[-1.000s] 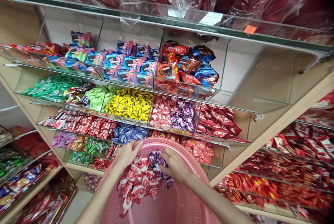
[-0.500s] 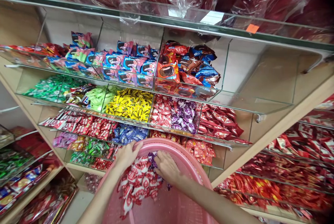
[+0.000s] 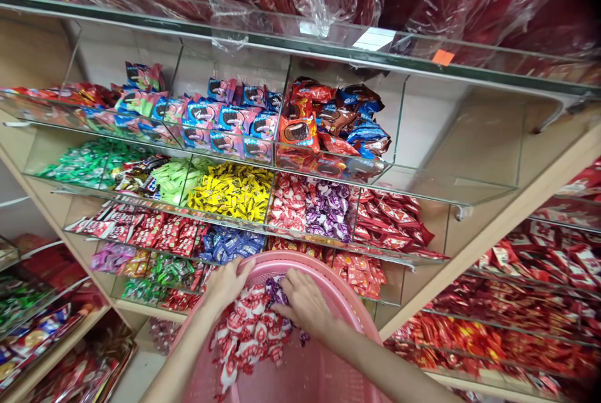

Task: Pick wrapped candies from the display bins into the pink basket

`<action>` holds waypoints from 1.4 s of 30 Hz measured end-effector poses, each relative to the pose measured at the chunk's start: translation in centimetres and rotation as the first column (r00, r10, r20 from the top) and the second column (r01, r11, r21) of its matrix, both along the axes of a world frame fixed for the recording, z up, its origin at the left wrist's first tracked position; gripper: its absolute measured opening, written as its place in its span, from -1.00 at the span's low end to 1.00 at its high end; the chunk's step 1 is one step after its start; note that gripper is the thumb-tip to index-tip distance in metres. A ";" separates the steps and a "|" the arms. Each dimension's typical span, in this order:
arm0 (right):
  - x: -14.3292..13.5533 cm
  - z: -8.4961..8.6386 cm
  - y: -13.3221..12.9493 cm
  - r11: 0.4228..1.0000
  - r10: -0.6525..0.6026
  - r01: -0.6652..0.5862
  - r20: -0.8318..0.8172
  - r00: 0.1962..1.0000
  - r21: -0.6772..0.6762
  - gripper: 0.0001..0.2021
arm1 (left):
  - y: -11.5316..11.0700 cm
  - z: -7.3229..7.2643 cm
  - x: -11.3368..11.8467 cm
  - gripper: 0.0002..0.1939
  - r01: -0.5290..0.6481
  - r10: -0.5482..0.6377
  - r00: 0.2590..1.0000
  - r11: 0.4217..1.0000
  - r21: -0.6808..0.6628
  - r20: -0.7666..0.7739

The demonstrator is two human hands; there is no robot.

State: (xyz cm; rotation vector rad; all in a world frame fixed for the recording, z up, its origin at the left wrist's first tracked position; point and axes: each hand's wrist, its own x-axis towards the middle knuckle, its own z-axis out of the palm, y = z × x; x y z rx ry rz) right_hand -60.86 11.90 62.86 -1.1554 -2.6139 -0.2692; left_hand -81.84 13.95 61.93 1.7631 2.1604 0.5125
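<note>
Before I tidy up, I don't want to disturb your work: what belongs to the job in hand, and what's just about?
In hand:
- pink basket, left hand on its rim
- red-and-white sweets inside
- purple sweets by the right hand

Just about:
- yellow packets
- dark-blue packets
- orange sticker

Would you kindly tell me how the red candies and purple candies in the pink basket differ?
The red candies lie mostly uncovered; the purple candies are partly hidden by the right hand. The red candies form a larger visible pile than the purple candies. Both are wrapped.
</note>
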 end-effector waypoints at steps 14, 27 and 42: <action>4.4 13.6 7.2 0.713 -0.650 0.633 -0.054 0.758 0.300 -0.69 | 0.1 0.0 -0.2 -0.32 -0.009 0.009 1.000 1.000 -0.015 0.022; 3.9 14.4 8.5 0.699 -0.679 0.679 -0.088 0.729 0.225 -0.74 | 0.0 0.3 0.0 -0.32 0.008 -0.008 1.000 1.000 -0.017 0.007; 4.3 12.9 2.2 0.790 -0.556 0.563 -0.106 0.825 0.243 -0.64 | -0.1 0.6 0.2 -0.33 0.014 -0.014 1.000 1.000 -0.024 -0.012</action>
